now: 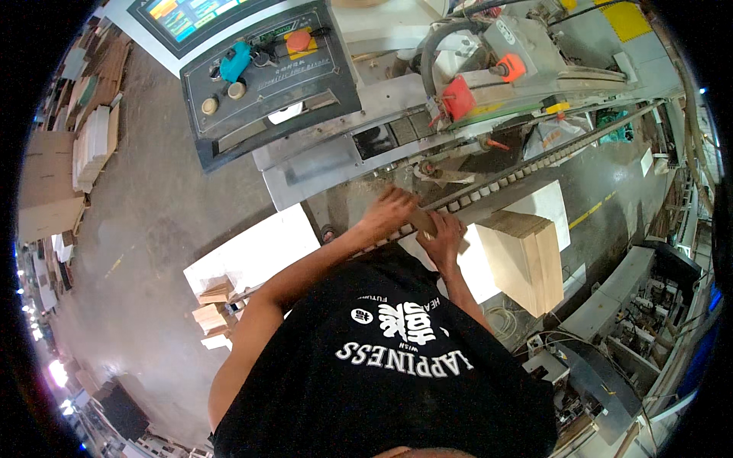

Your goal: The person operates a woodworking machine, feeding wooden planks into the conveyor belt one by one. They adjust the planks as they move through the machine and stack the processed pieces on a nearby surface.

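Note:
A small brown wooden board (422,222) spans the gap between my two hands, held just in front of my body. My left hand (391,211) is closed over its left end, the fingers a little blurred. At its right end, my right hand (443,237) grips it with bent fingers. Directly beyond the hands runs a rail of small rollers (477,195) along the machine's near side. Part of the board is covered by my fingers.
A machine control panel (263,84) with a screen and red button stands ahead left. A metal machine table (301,174) juts out nearby. Stacked wooden boards (527,263) stand at my right; a white board (256,248) and small wood pieces (214,314) lie at my left.

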The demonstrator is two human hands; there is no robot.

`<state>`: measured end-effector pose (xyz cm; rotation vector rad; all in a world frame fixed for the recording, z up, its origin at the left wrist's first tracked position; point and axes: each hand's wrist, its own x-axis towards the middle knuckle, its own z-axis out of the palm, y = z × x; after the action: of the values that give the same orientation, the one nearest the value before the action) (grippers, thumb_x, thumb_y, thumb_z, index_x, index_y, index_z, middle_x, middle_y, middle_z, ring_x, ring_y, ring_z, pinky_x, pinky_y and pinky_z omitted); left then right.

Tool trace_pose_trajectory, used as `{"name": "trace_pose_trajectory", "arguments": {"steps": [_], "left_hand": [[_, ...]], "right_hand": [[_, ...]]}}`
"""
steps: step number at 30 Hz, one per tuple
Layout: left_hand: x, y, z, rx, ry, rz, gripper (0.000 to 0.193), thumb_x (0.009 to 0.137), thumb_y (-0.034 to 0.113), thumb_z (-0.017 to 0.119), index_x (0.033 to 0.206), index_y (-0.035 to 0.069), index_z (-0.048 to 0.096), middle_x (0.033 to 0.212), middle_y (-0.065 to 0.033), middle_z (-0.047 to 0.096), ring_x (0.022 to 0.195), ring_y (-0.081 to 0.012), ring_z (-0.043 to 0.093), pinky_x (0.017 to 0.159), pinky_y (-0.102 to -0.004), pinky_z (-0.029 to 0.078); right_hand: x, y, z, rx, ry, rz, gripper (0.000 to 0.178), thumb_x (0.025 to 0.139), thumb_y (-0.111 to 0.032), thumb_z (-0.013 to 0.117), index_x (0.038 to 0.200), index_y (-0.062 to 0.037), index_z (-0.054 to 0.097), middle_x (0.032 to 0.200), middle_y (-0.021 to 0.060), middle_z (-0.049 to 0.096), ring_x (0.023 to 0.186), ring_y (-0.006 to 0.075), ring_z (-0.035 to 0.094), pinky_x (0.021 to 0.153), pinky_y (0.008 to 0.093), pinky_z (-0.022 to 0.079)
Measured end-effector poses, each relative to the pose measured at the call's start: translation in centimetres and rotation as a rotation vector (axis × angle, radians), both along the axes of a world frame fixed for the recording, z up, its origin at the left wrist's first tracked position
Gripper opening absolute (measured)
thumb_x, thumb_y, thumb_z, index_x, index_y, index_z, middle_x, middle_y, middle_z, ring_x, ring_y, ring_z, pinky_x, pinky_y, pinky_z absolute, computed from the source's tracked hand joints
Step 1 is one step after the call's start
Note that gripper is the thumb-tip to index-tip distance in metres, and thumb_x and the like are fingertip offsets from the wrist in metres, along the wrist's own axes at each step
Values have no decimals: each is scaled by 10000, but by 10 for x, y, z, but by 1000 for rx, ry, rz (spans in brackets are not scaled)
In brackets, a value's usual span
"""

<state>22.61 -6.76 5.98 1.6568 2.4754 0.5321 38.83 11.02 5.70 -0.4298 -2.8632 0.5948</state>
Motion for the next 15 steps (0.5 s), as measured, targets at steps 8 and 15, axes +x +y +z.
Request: {"name": "trace_pose_trajectory", "arguments": {"steps": [8,15], "left_hand": [[-85,-91,-45,110,-65,624,537,944,400,778,1365,116,604,1372,-113,594,1306,-347,532,1134,-527,347],[-121,-91,-32,192,172,874,518,895,412,830,1292,149,629,1297,-89,561,1288,-326,517,1128,-521,314]], "right_hand": [[-143,-16,18,-207,241,-68,534,813,-216,919,1283,-115,688,1384,147,589,1290,360,560,1123,547,418],[-213,-62,-35,-1177,-130,-212,503,926,-276,893,1347,-104,677,1457,97,560,1268,260,628,945,402,601]]}}
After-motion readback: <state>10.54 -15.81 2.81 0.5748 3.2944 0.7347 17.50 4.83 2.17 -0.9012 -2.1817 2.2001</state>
